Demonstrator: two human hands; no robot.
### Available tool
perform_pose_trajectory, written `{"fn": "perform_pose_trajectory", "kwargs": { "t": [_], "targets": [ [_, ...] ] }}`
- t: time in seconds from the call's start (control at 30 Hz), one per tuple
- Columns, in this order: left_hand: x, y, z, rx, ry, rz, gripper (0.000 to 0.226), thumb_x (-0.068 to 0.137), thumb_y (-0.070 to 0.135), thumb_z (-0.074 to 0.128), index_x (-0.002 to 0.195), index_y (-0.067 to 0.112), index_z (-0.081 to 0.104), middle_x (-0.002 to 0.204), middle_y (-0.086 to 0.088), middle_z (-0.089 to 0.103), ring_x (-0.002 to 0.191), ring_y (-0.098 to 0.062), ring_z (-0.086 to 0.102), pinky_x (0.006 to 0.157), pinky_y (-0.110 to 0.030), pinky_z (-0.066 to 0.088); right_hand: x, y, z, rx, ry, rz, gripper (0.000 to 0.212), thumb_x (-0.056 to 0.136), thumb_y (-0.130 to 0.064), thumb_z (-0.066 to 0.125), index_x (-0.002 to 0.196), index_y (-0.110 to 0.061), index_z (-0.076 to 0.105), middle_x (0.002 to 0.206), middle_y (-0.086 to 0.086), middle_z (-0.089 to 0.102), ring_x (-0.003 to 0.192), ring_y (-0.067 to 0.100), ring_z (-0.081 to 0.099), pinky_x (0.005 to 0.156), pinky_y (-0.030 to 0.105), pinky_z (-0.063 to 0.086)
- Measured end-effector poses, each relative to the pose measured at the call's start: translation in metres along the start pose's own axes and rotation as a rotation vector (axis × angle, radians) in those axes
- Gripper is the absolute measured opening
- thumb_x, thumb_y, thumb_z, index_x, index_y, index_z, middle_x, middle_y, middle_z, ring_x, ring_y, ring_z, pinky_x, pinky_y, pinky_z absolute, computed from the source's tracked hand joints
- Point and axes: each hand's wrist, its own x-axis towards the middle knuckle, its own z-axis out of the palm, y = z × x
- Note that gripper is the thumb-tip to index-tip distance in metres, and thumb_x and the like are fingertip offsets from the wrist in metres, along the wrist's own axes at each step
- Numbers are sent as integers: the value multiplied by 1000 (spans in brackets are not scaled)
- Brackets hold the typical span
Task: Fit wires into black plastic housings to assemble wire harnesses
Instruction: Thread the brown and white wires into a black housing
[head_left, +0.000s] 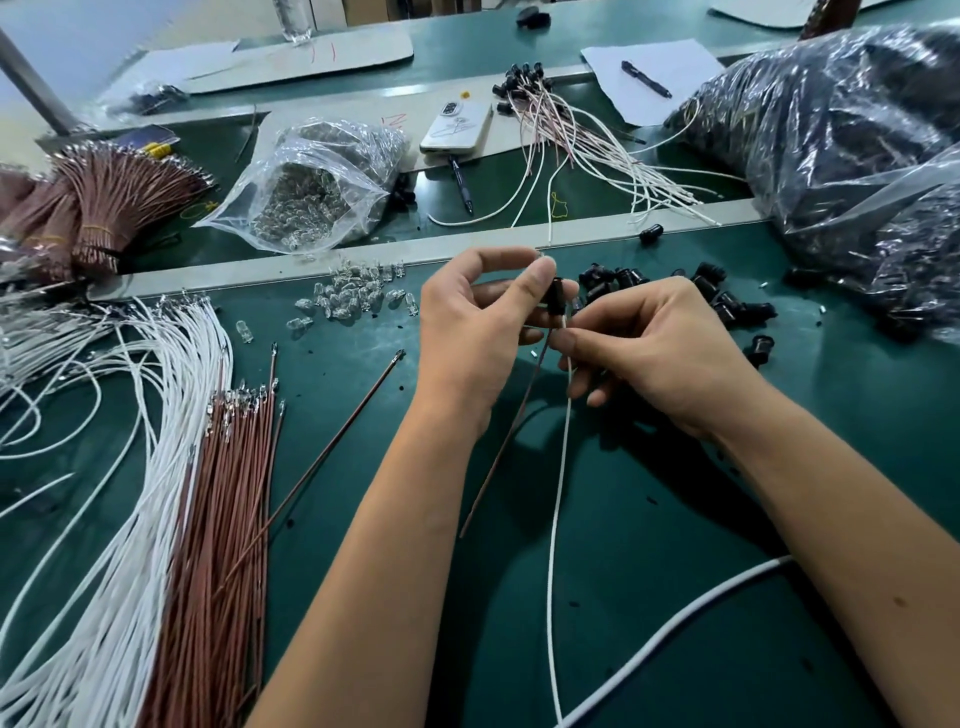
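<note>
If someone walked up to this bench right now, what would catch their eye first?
Probably the two hands at centre: the left hand pinches a black housing while the right hand feeds a white wire into it. Next, the fan of white and brown wires at left.

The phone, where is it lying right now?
The phone lies face down at the far middle of the bench, between the clear bag of small parts and the finished harnesses.

bare green mat (649, 597) open below both forearms, white wires (119, 467) and brown wires (218, 519) crowd left, loose black housings (717, 296) block right
</note>
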Motion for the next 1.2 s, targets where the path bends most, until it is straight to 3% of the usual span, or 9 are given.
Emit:
{"fn": "perform_pose_trajectory", "kwargs": {
  "t": [0.17,0.47,0.57,0.7,1.2],
  "targets": [
    [0,1,-4,-41,6,-55,3,93,12,69,92,10,67,87,-10,78,66,-18,70,60,-22,54,-1,0,-3,-144,-16,5,10,89,-15,81,81,-10,80,61,15,69,48,26,62,44,28,53],
    [0,0,-1,91,80,-12,12,90,2,64,82,9,68,82,-13,77,68,-28,74,61,-31,58,-3,0,-3,-300,-29,-16,14,92,-14,78,78,-14,78,56,10,67,43,25,64,44,32,53],
    [-1,-1,0,117,103,-3,15,89,15,73,76,9,68,78,-14,76,73,-31,75,66,-38,62,-5,-2,-1,-401,7,-76,17,91,-18,80,74,-17,76,53,4,65,36,20,60,39,24,45],
    [-1,0,-2,92,81,-27,19,88,18,77,76,5,70,75,-14,76,67,-25,71,66,-36,62,-6,-6,2,-473,11,-120,19,89,-15,80,71,-17,75,51,-2,63,37,7,54,41,22,43],
    [2,1,-5,-134,-2,-164,11,94,10,69,94,0,74,87,-14,75,71,-25,71,66,-27,59,-4,-4,-2,-384,-37,5,22,98,-12,69,77,-14,75,55,8,67,37,19,57,41,22,42]
  ]
}}
